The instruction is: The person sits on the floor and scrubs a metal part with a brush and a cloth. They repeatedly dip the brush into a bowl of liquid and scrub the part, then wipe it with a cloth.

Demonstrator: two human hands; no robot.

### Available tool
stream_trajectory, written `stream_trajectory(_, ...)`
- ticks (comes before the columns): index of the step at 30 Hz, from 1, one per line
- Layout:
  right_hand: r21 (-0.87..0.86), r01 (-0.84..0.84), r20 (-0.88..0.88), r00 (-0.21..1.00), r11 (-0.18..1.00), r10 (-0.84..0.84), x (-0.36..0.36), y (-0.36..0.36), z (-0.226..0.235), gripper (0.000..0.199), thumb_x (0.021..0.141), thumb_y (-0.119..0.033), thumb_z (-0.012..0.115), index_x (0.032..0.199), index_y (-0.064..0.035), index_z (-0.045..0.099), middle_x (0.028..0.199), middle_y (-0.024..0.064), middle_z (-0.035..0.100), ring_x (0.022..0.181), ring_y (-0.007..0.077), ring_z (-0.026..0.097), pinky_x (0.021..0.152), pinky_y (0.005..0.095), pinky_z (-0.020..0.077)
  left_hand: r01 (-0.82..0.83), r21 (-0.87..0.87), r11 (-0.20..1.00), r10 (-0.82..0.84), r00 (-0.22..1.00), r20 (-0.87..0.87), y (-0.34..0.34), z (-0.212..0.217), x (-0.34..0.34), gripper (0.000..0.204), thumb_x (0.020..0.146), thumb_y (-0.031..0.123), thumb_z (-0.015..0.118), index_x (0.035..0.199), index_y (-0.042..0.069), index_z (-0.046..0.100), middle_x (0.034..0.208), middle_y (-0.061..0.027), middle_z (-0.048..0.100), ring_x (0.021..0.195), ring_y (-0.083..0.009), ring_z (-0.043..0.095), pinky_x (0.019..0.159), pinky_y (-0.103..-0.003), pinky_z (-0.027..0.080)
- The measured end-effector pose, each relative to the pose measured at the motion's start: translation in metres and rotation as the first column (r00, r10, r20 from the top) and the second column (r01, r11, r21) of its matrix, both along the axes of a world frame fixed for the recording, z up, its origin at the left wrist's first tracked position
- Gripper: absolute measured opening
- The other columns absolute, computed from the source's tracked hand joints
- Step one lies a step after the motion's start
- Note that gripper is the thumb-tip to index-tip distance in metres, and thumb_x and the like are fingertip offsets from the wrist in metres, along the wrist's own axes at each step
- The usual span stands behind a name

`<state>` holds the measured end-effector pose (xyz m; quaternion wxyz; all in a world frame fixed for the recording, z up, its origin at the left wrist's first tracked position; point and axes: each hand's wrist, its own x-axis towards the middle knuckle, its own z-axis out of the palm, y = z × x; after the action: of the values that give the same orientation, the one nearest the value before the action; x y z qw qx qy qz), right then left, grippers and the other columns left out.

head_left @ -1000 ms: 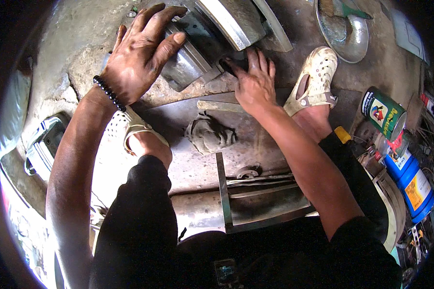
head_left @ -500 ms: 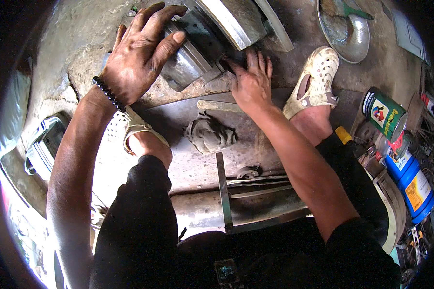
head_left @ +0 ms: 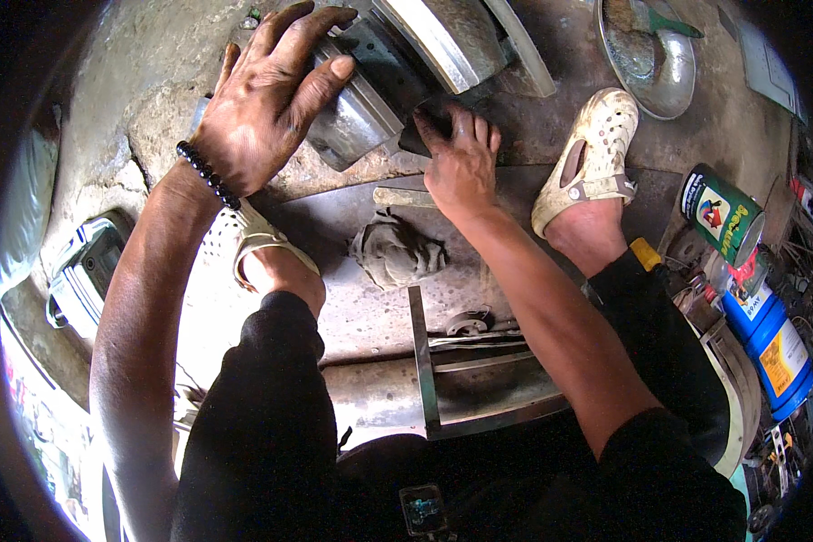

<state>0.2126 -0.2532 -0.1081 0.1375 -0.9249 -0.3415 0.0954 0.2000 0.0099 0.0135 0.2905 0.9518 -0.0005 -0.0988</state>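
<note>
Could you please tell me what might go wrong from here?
The bare left hand lies over the metal part, whose edges might scrape skin. The bare right hand, near the curved metal piece, could get pinched if that piece shifted. The perforated right clog might give little protection.

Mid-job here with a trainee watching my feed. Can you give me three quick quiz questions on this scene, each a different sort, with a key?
1. True or false: the left hand is clenched into a fist.
2. Multiple choice: what is at the fingers of the right hand?
A) the green can
B) a dark piece
C) the grey crumpled cloth
3. Short answer: what colour is the handle of the brush at the round metal pan?

Key:
1. False; its fingers are extended, over the metal part.
2. B
3. Green
</note>
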Motion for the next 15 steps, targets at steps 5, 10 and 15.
stream_trajectory(5,-0.054,0.029,0.057,0.998,0.998,-0.026,0.005,-0.002,-0.002,0.061,0.071,-0.004,0.065,0.128,-0.0272,0.068,0.124,0.0127,0.053,0.115,0.0339,0.049,0.099,0.0492,0.0365,0.003,-0.016,1.000,-0.003,1.000,-0.029,-0.001,0.006,0.002,0.057,0.103,0.048,0.045,0.144,0.008,0.044,0.146,-0.0298,0.038,0.137,-0.0454,0.038,0.113,-0.053,0.034)
stream_trajectory(10,-0.029,-0.114,0.054,0.992,0.993,0.116,0.010,-0.007,-0.001,0.058,0.073,-0.010,0.070,0.127,-0.0300,0.068,0.124,0.0121,0.054,0.116,0.0333,0.049,0.100,0.0501,0.0368,0.041,-0.005,0.999,-0.041,0.999,0.001,0.002,0.004,0.002,0.058,0.103,0.048,0.044,0.144,0.006,0.044,0.146,-0.0294,0.039,0.137,-0.0449,0.039,0.113,-0.053,0.034)
stream_trajectory(15,-0.078,-0.255,0.102,0.960,0.964,0.262,0.035,-0.018,0.000,0.057,0.074,-0.016,0.074,0.129,-0.0304,0.067,0.124,0.0117,0.055,0.115,0.0320,0.050,0.101,0.0505,0.0362,0.088,0.042,0.995,-0.089,0.996,0.030,0.003,0.001,0.005,0.058,0.104,0.048,0.043,0.143,0.005,0.044,0.144,-0.0277,0.041,0.134,-0.0439,0.041,0.112,-0.053,0.035)
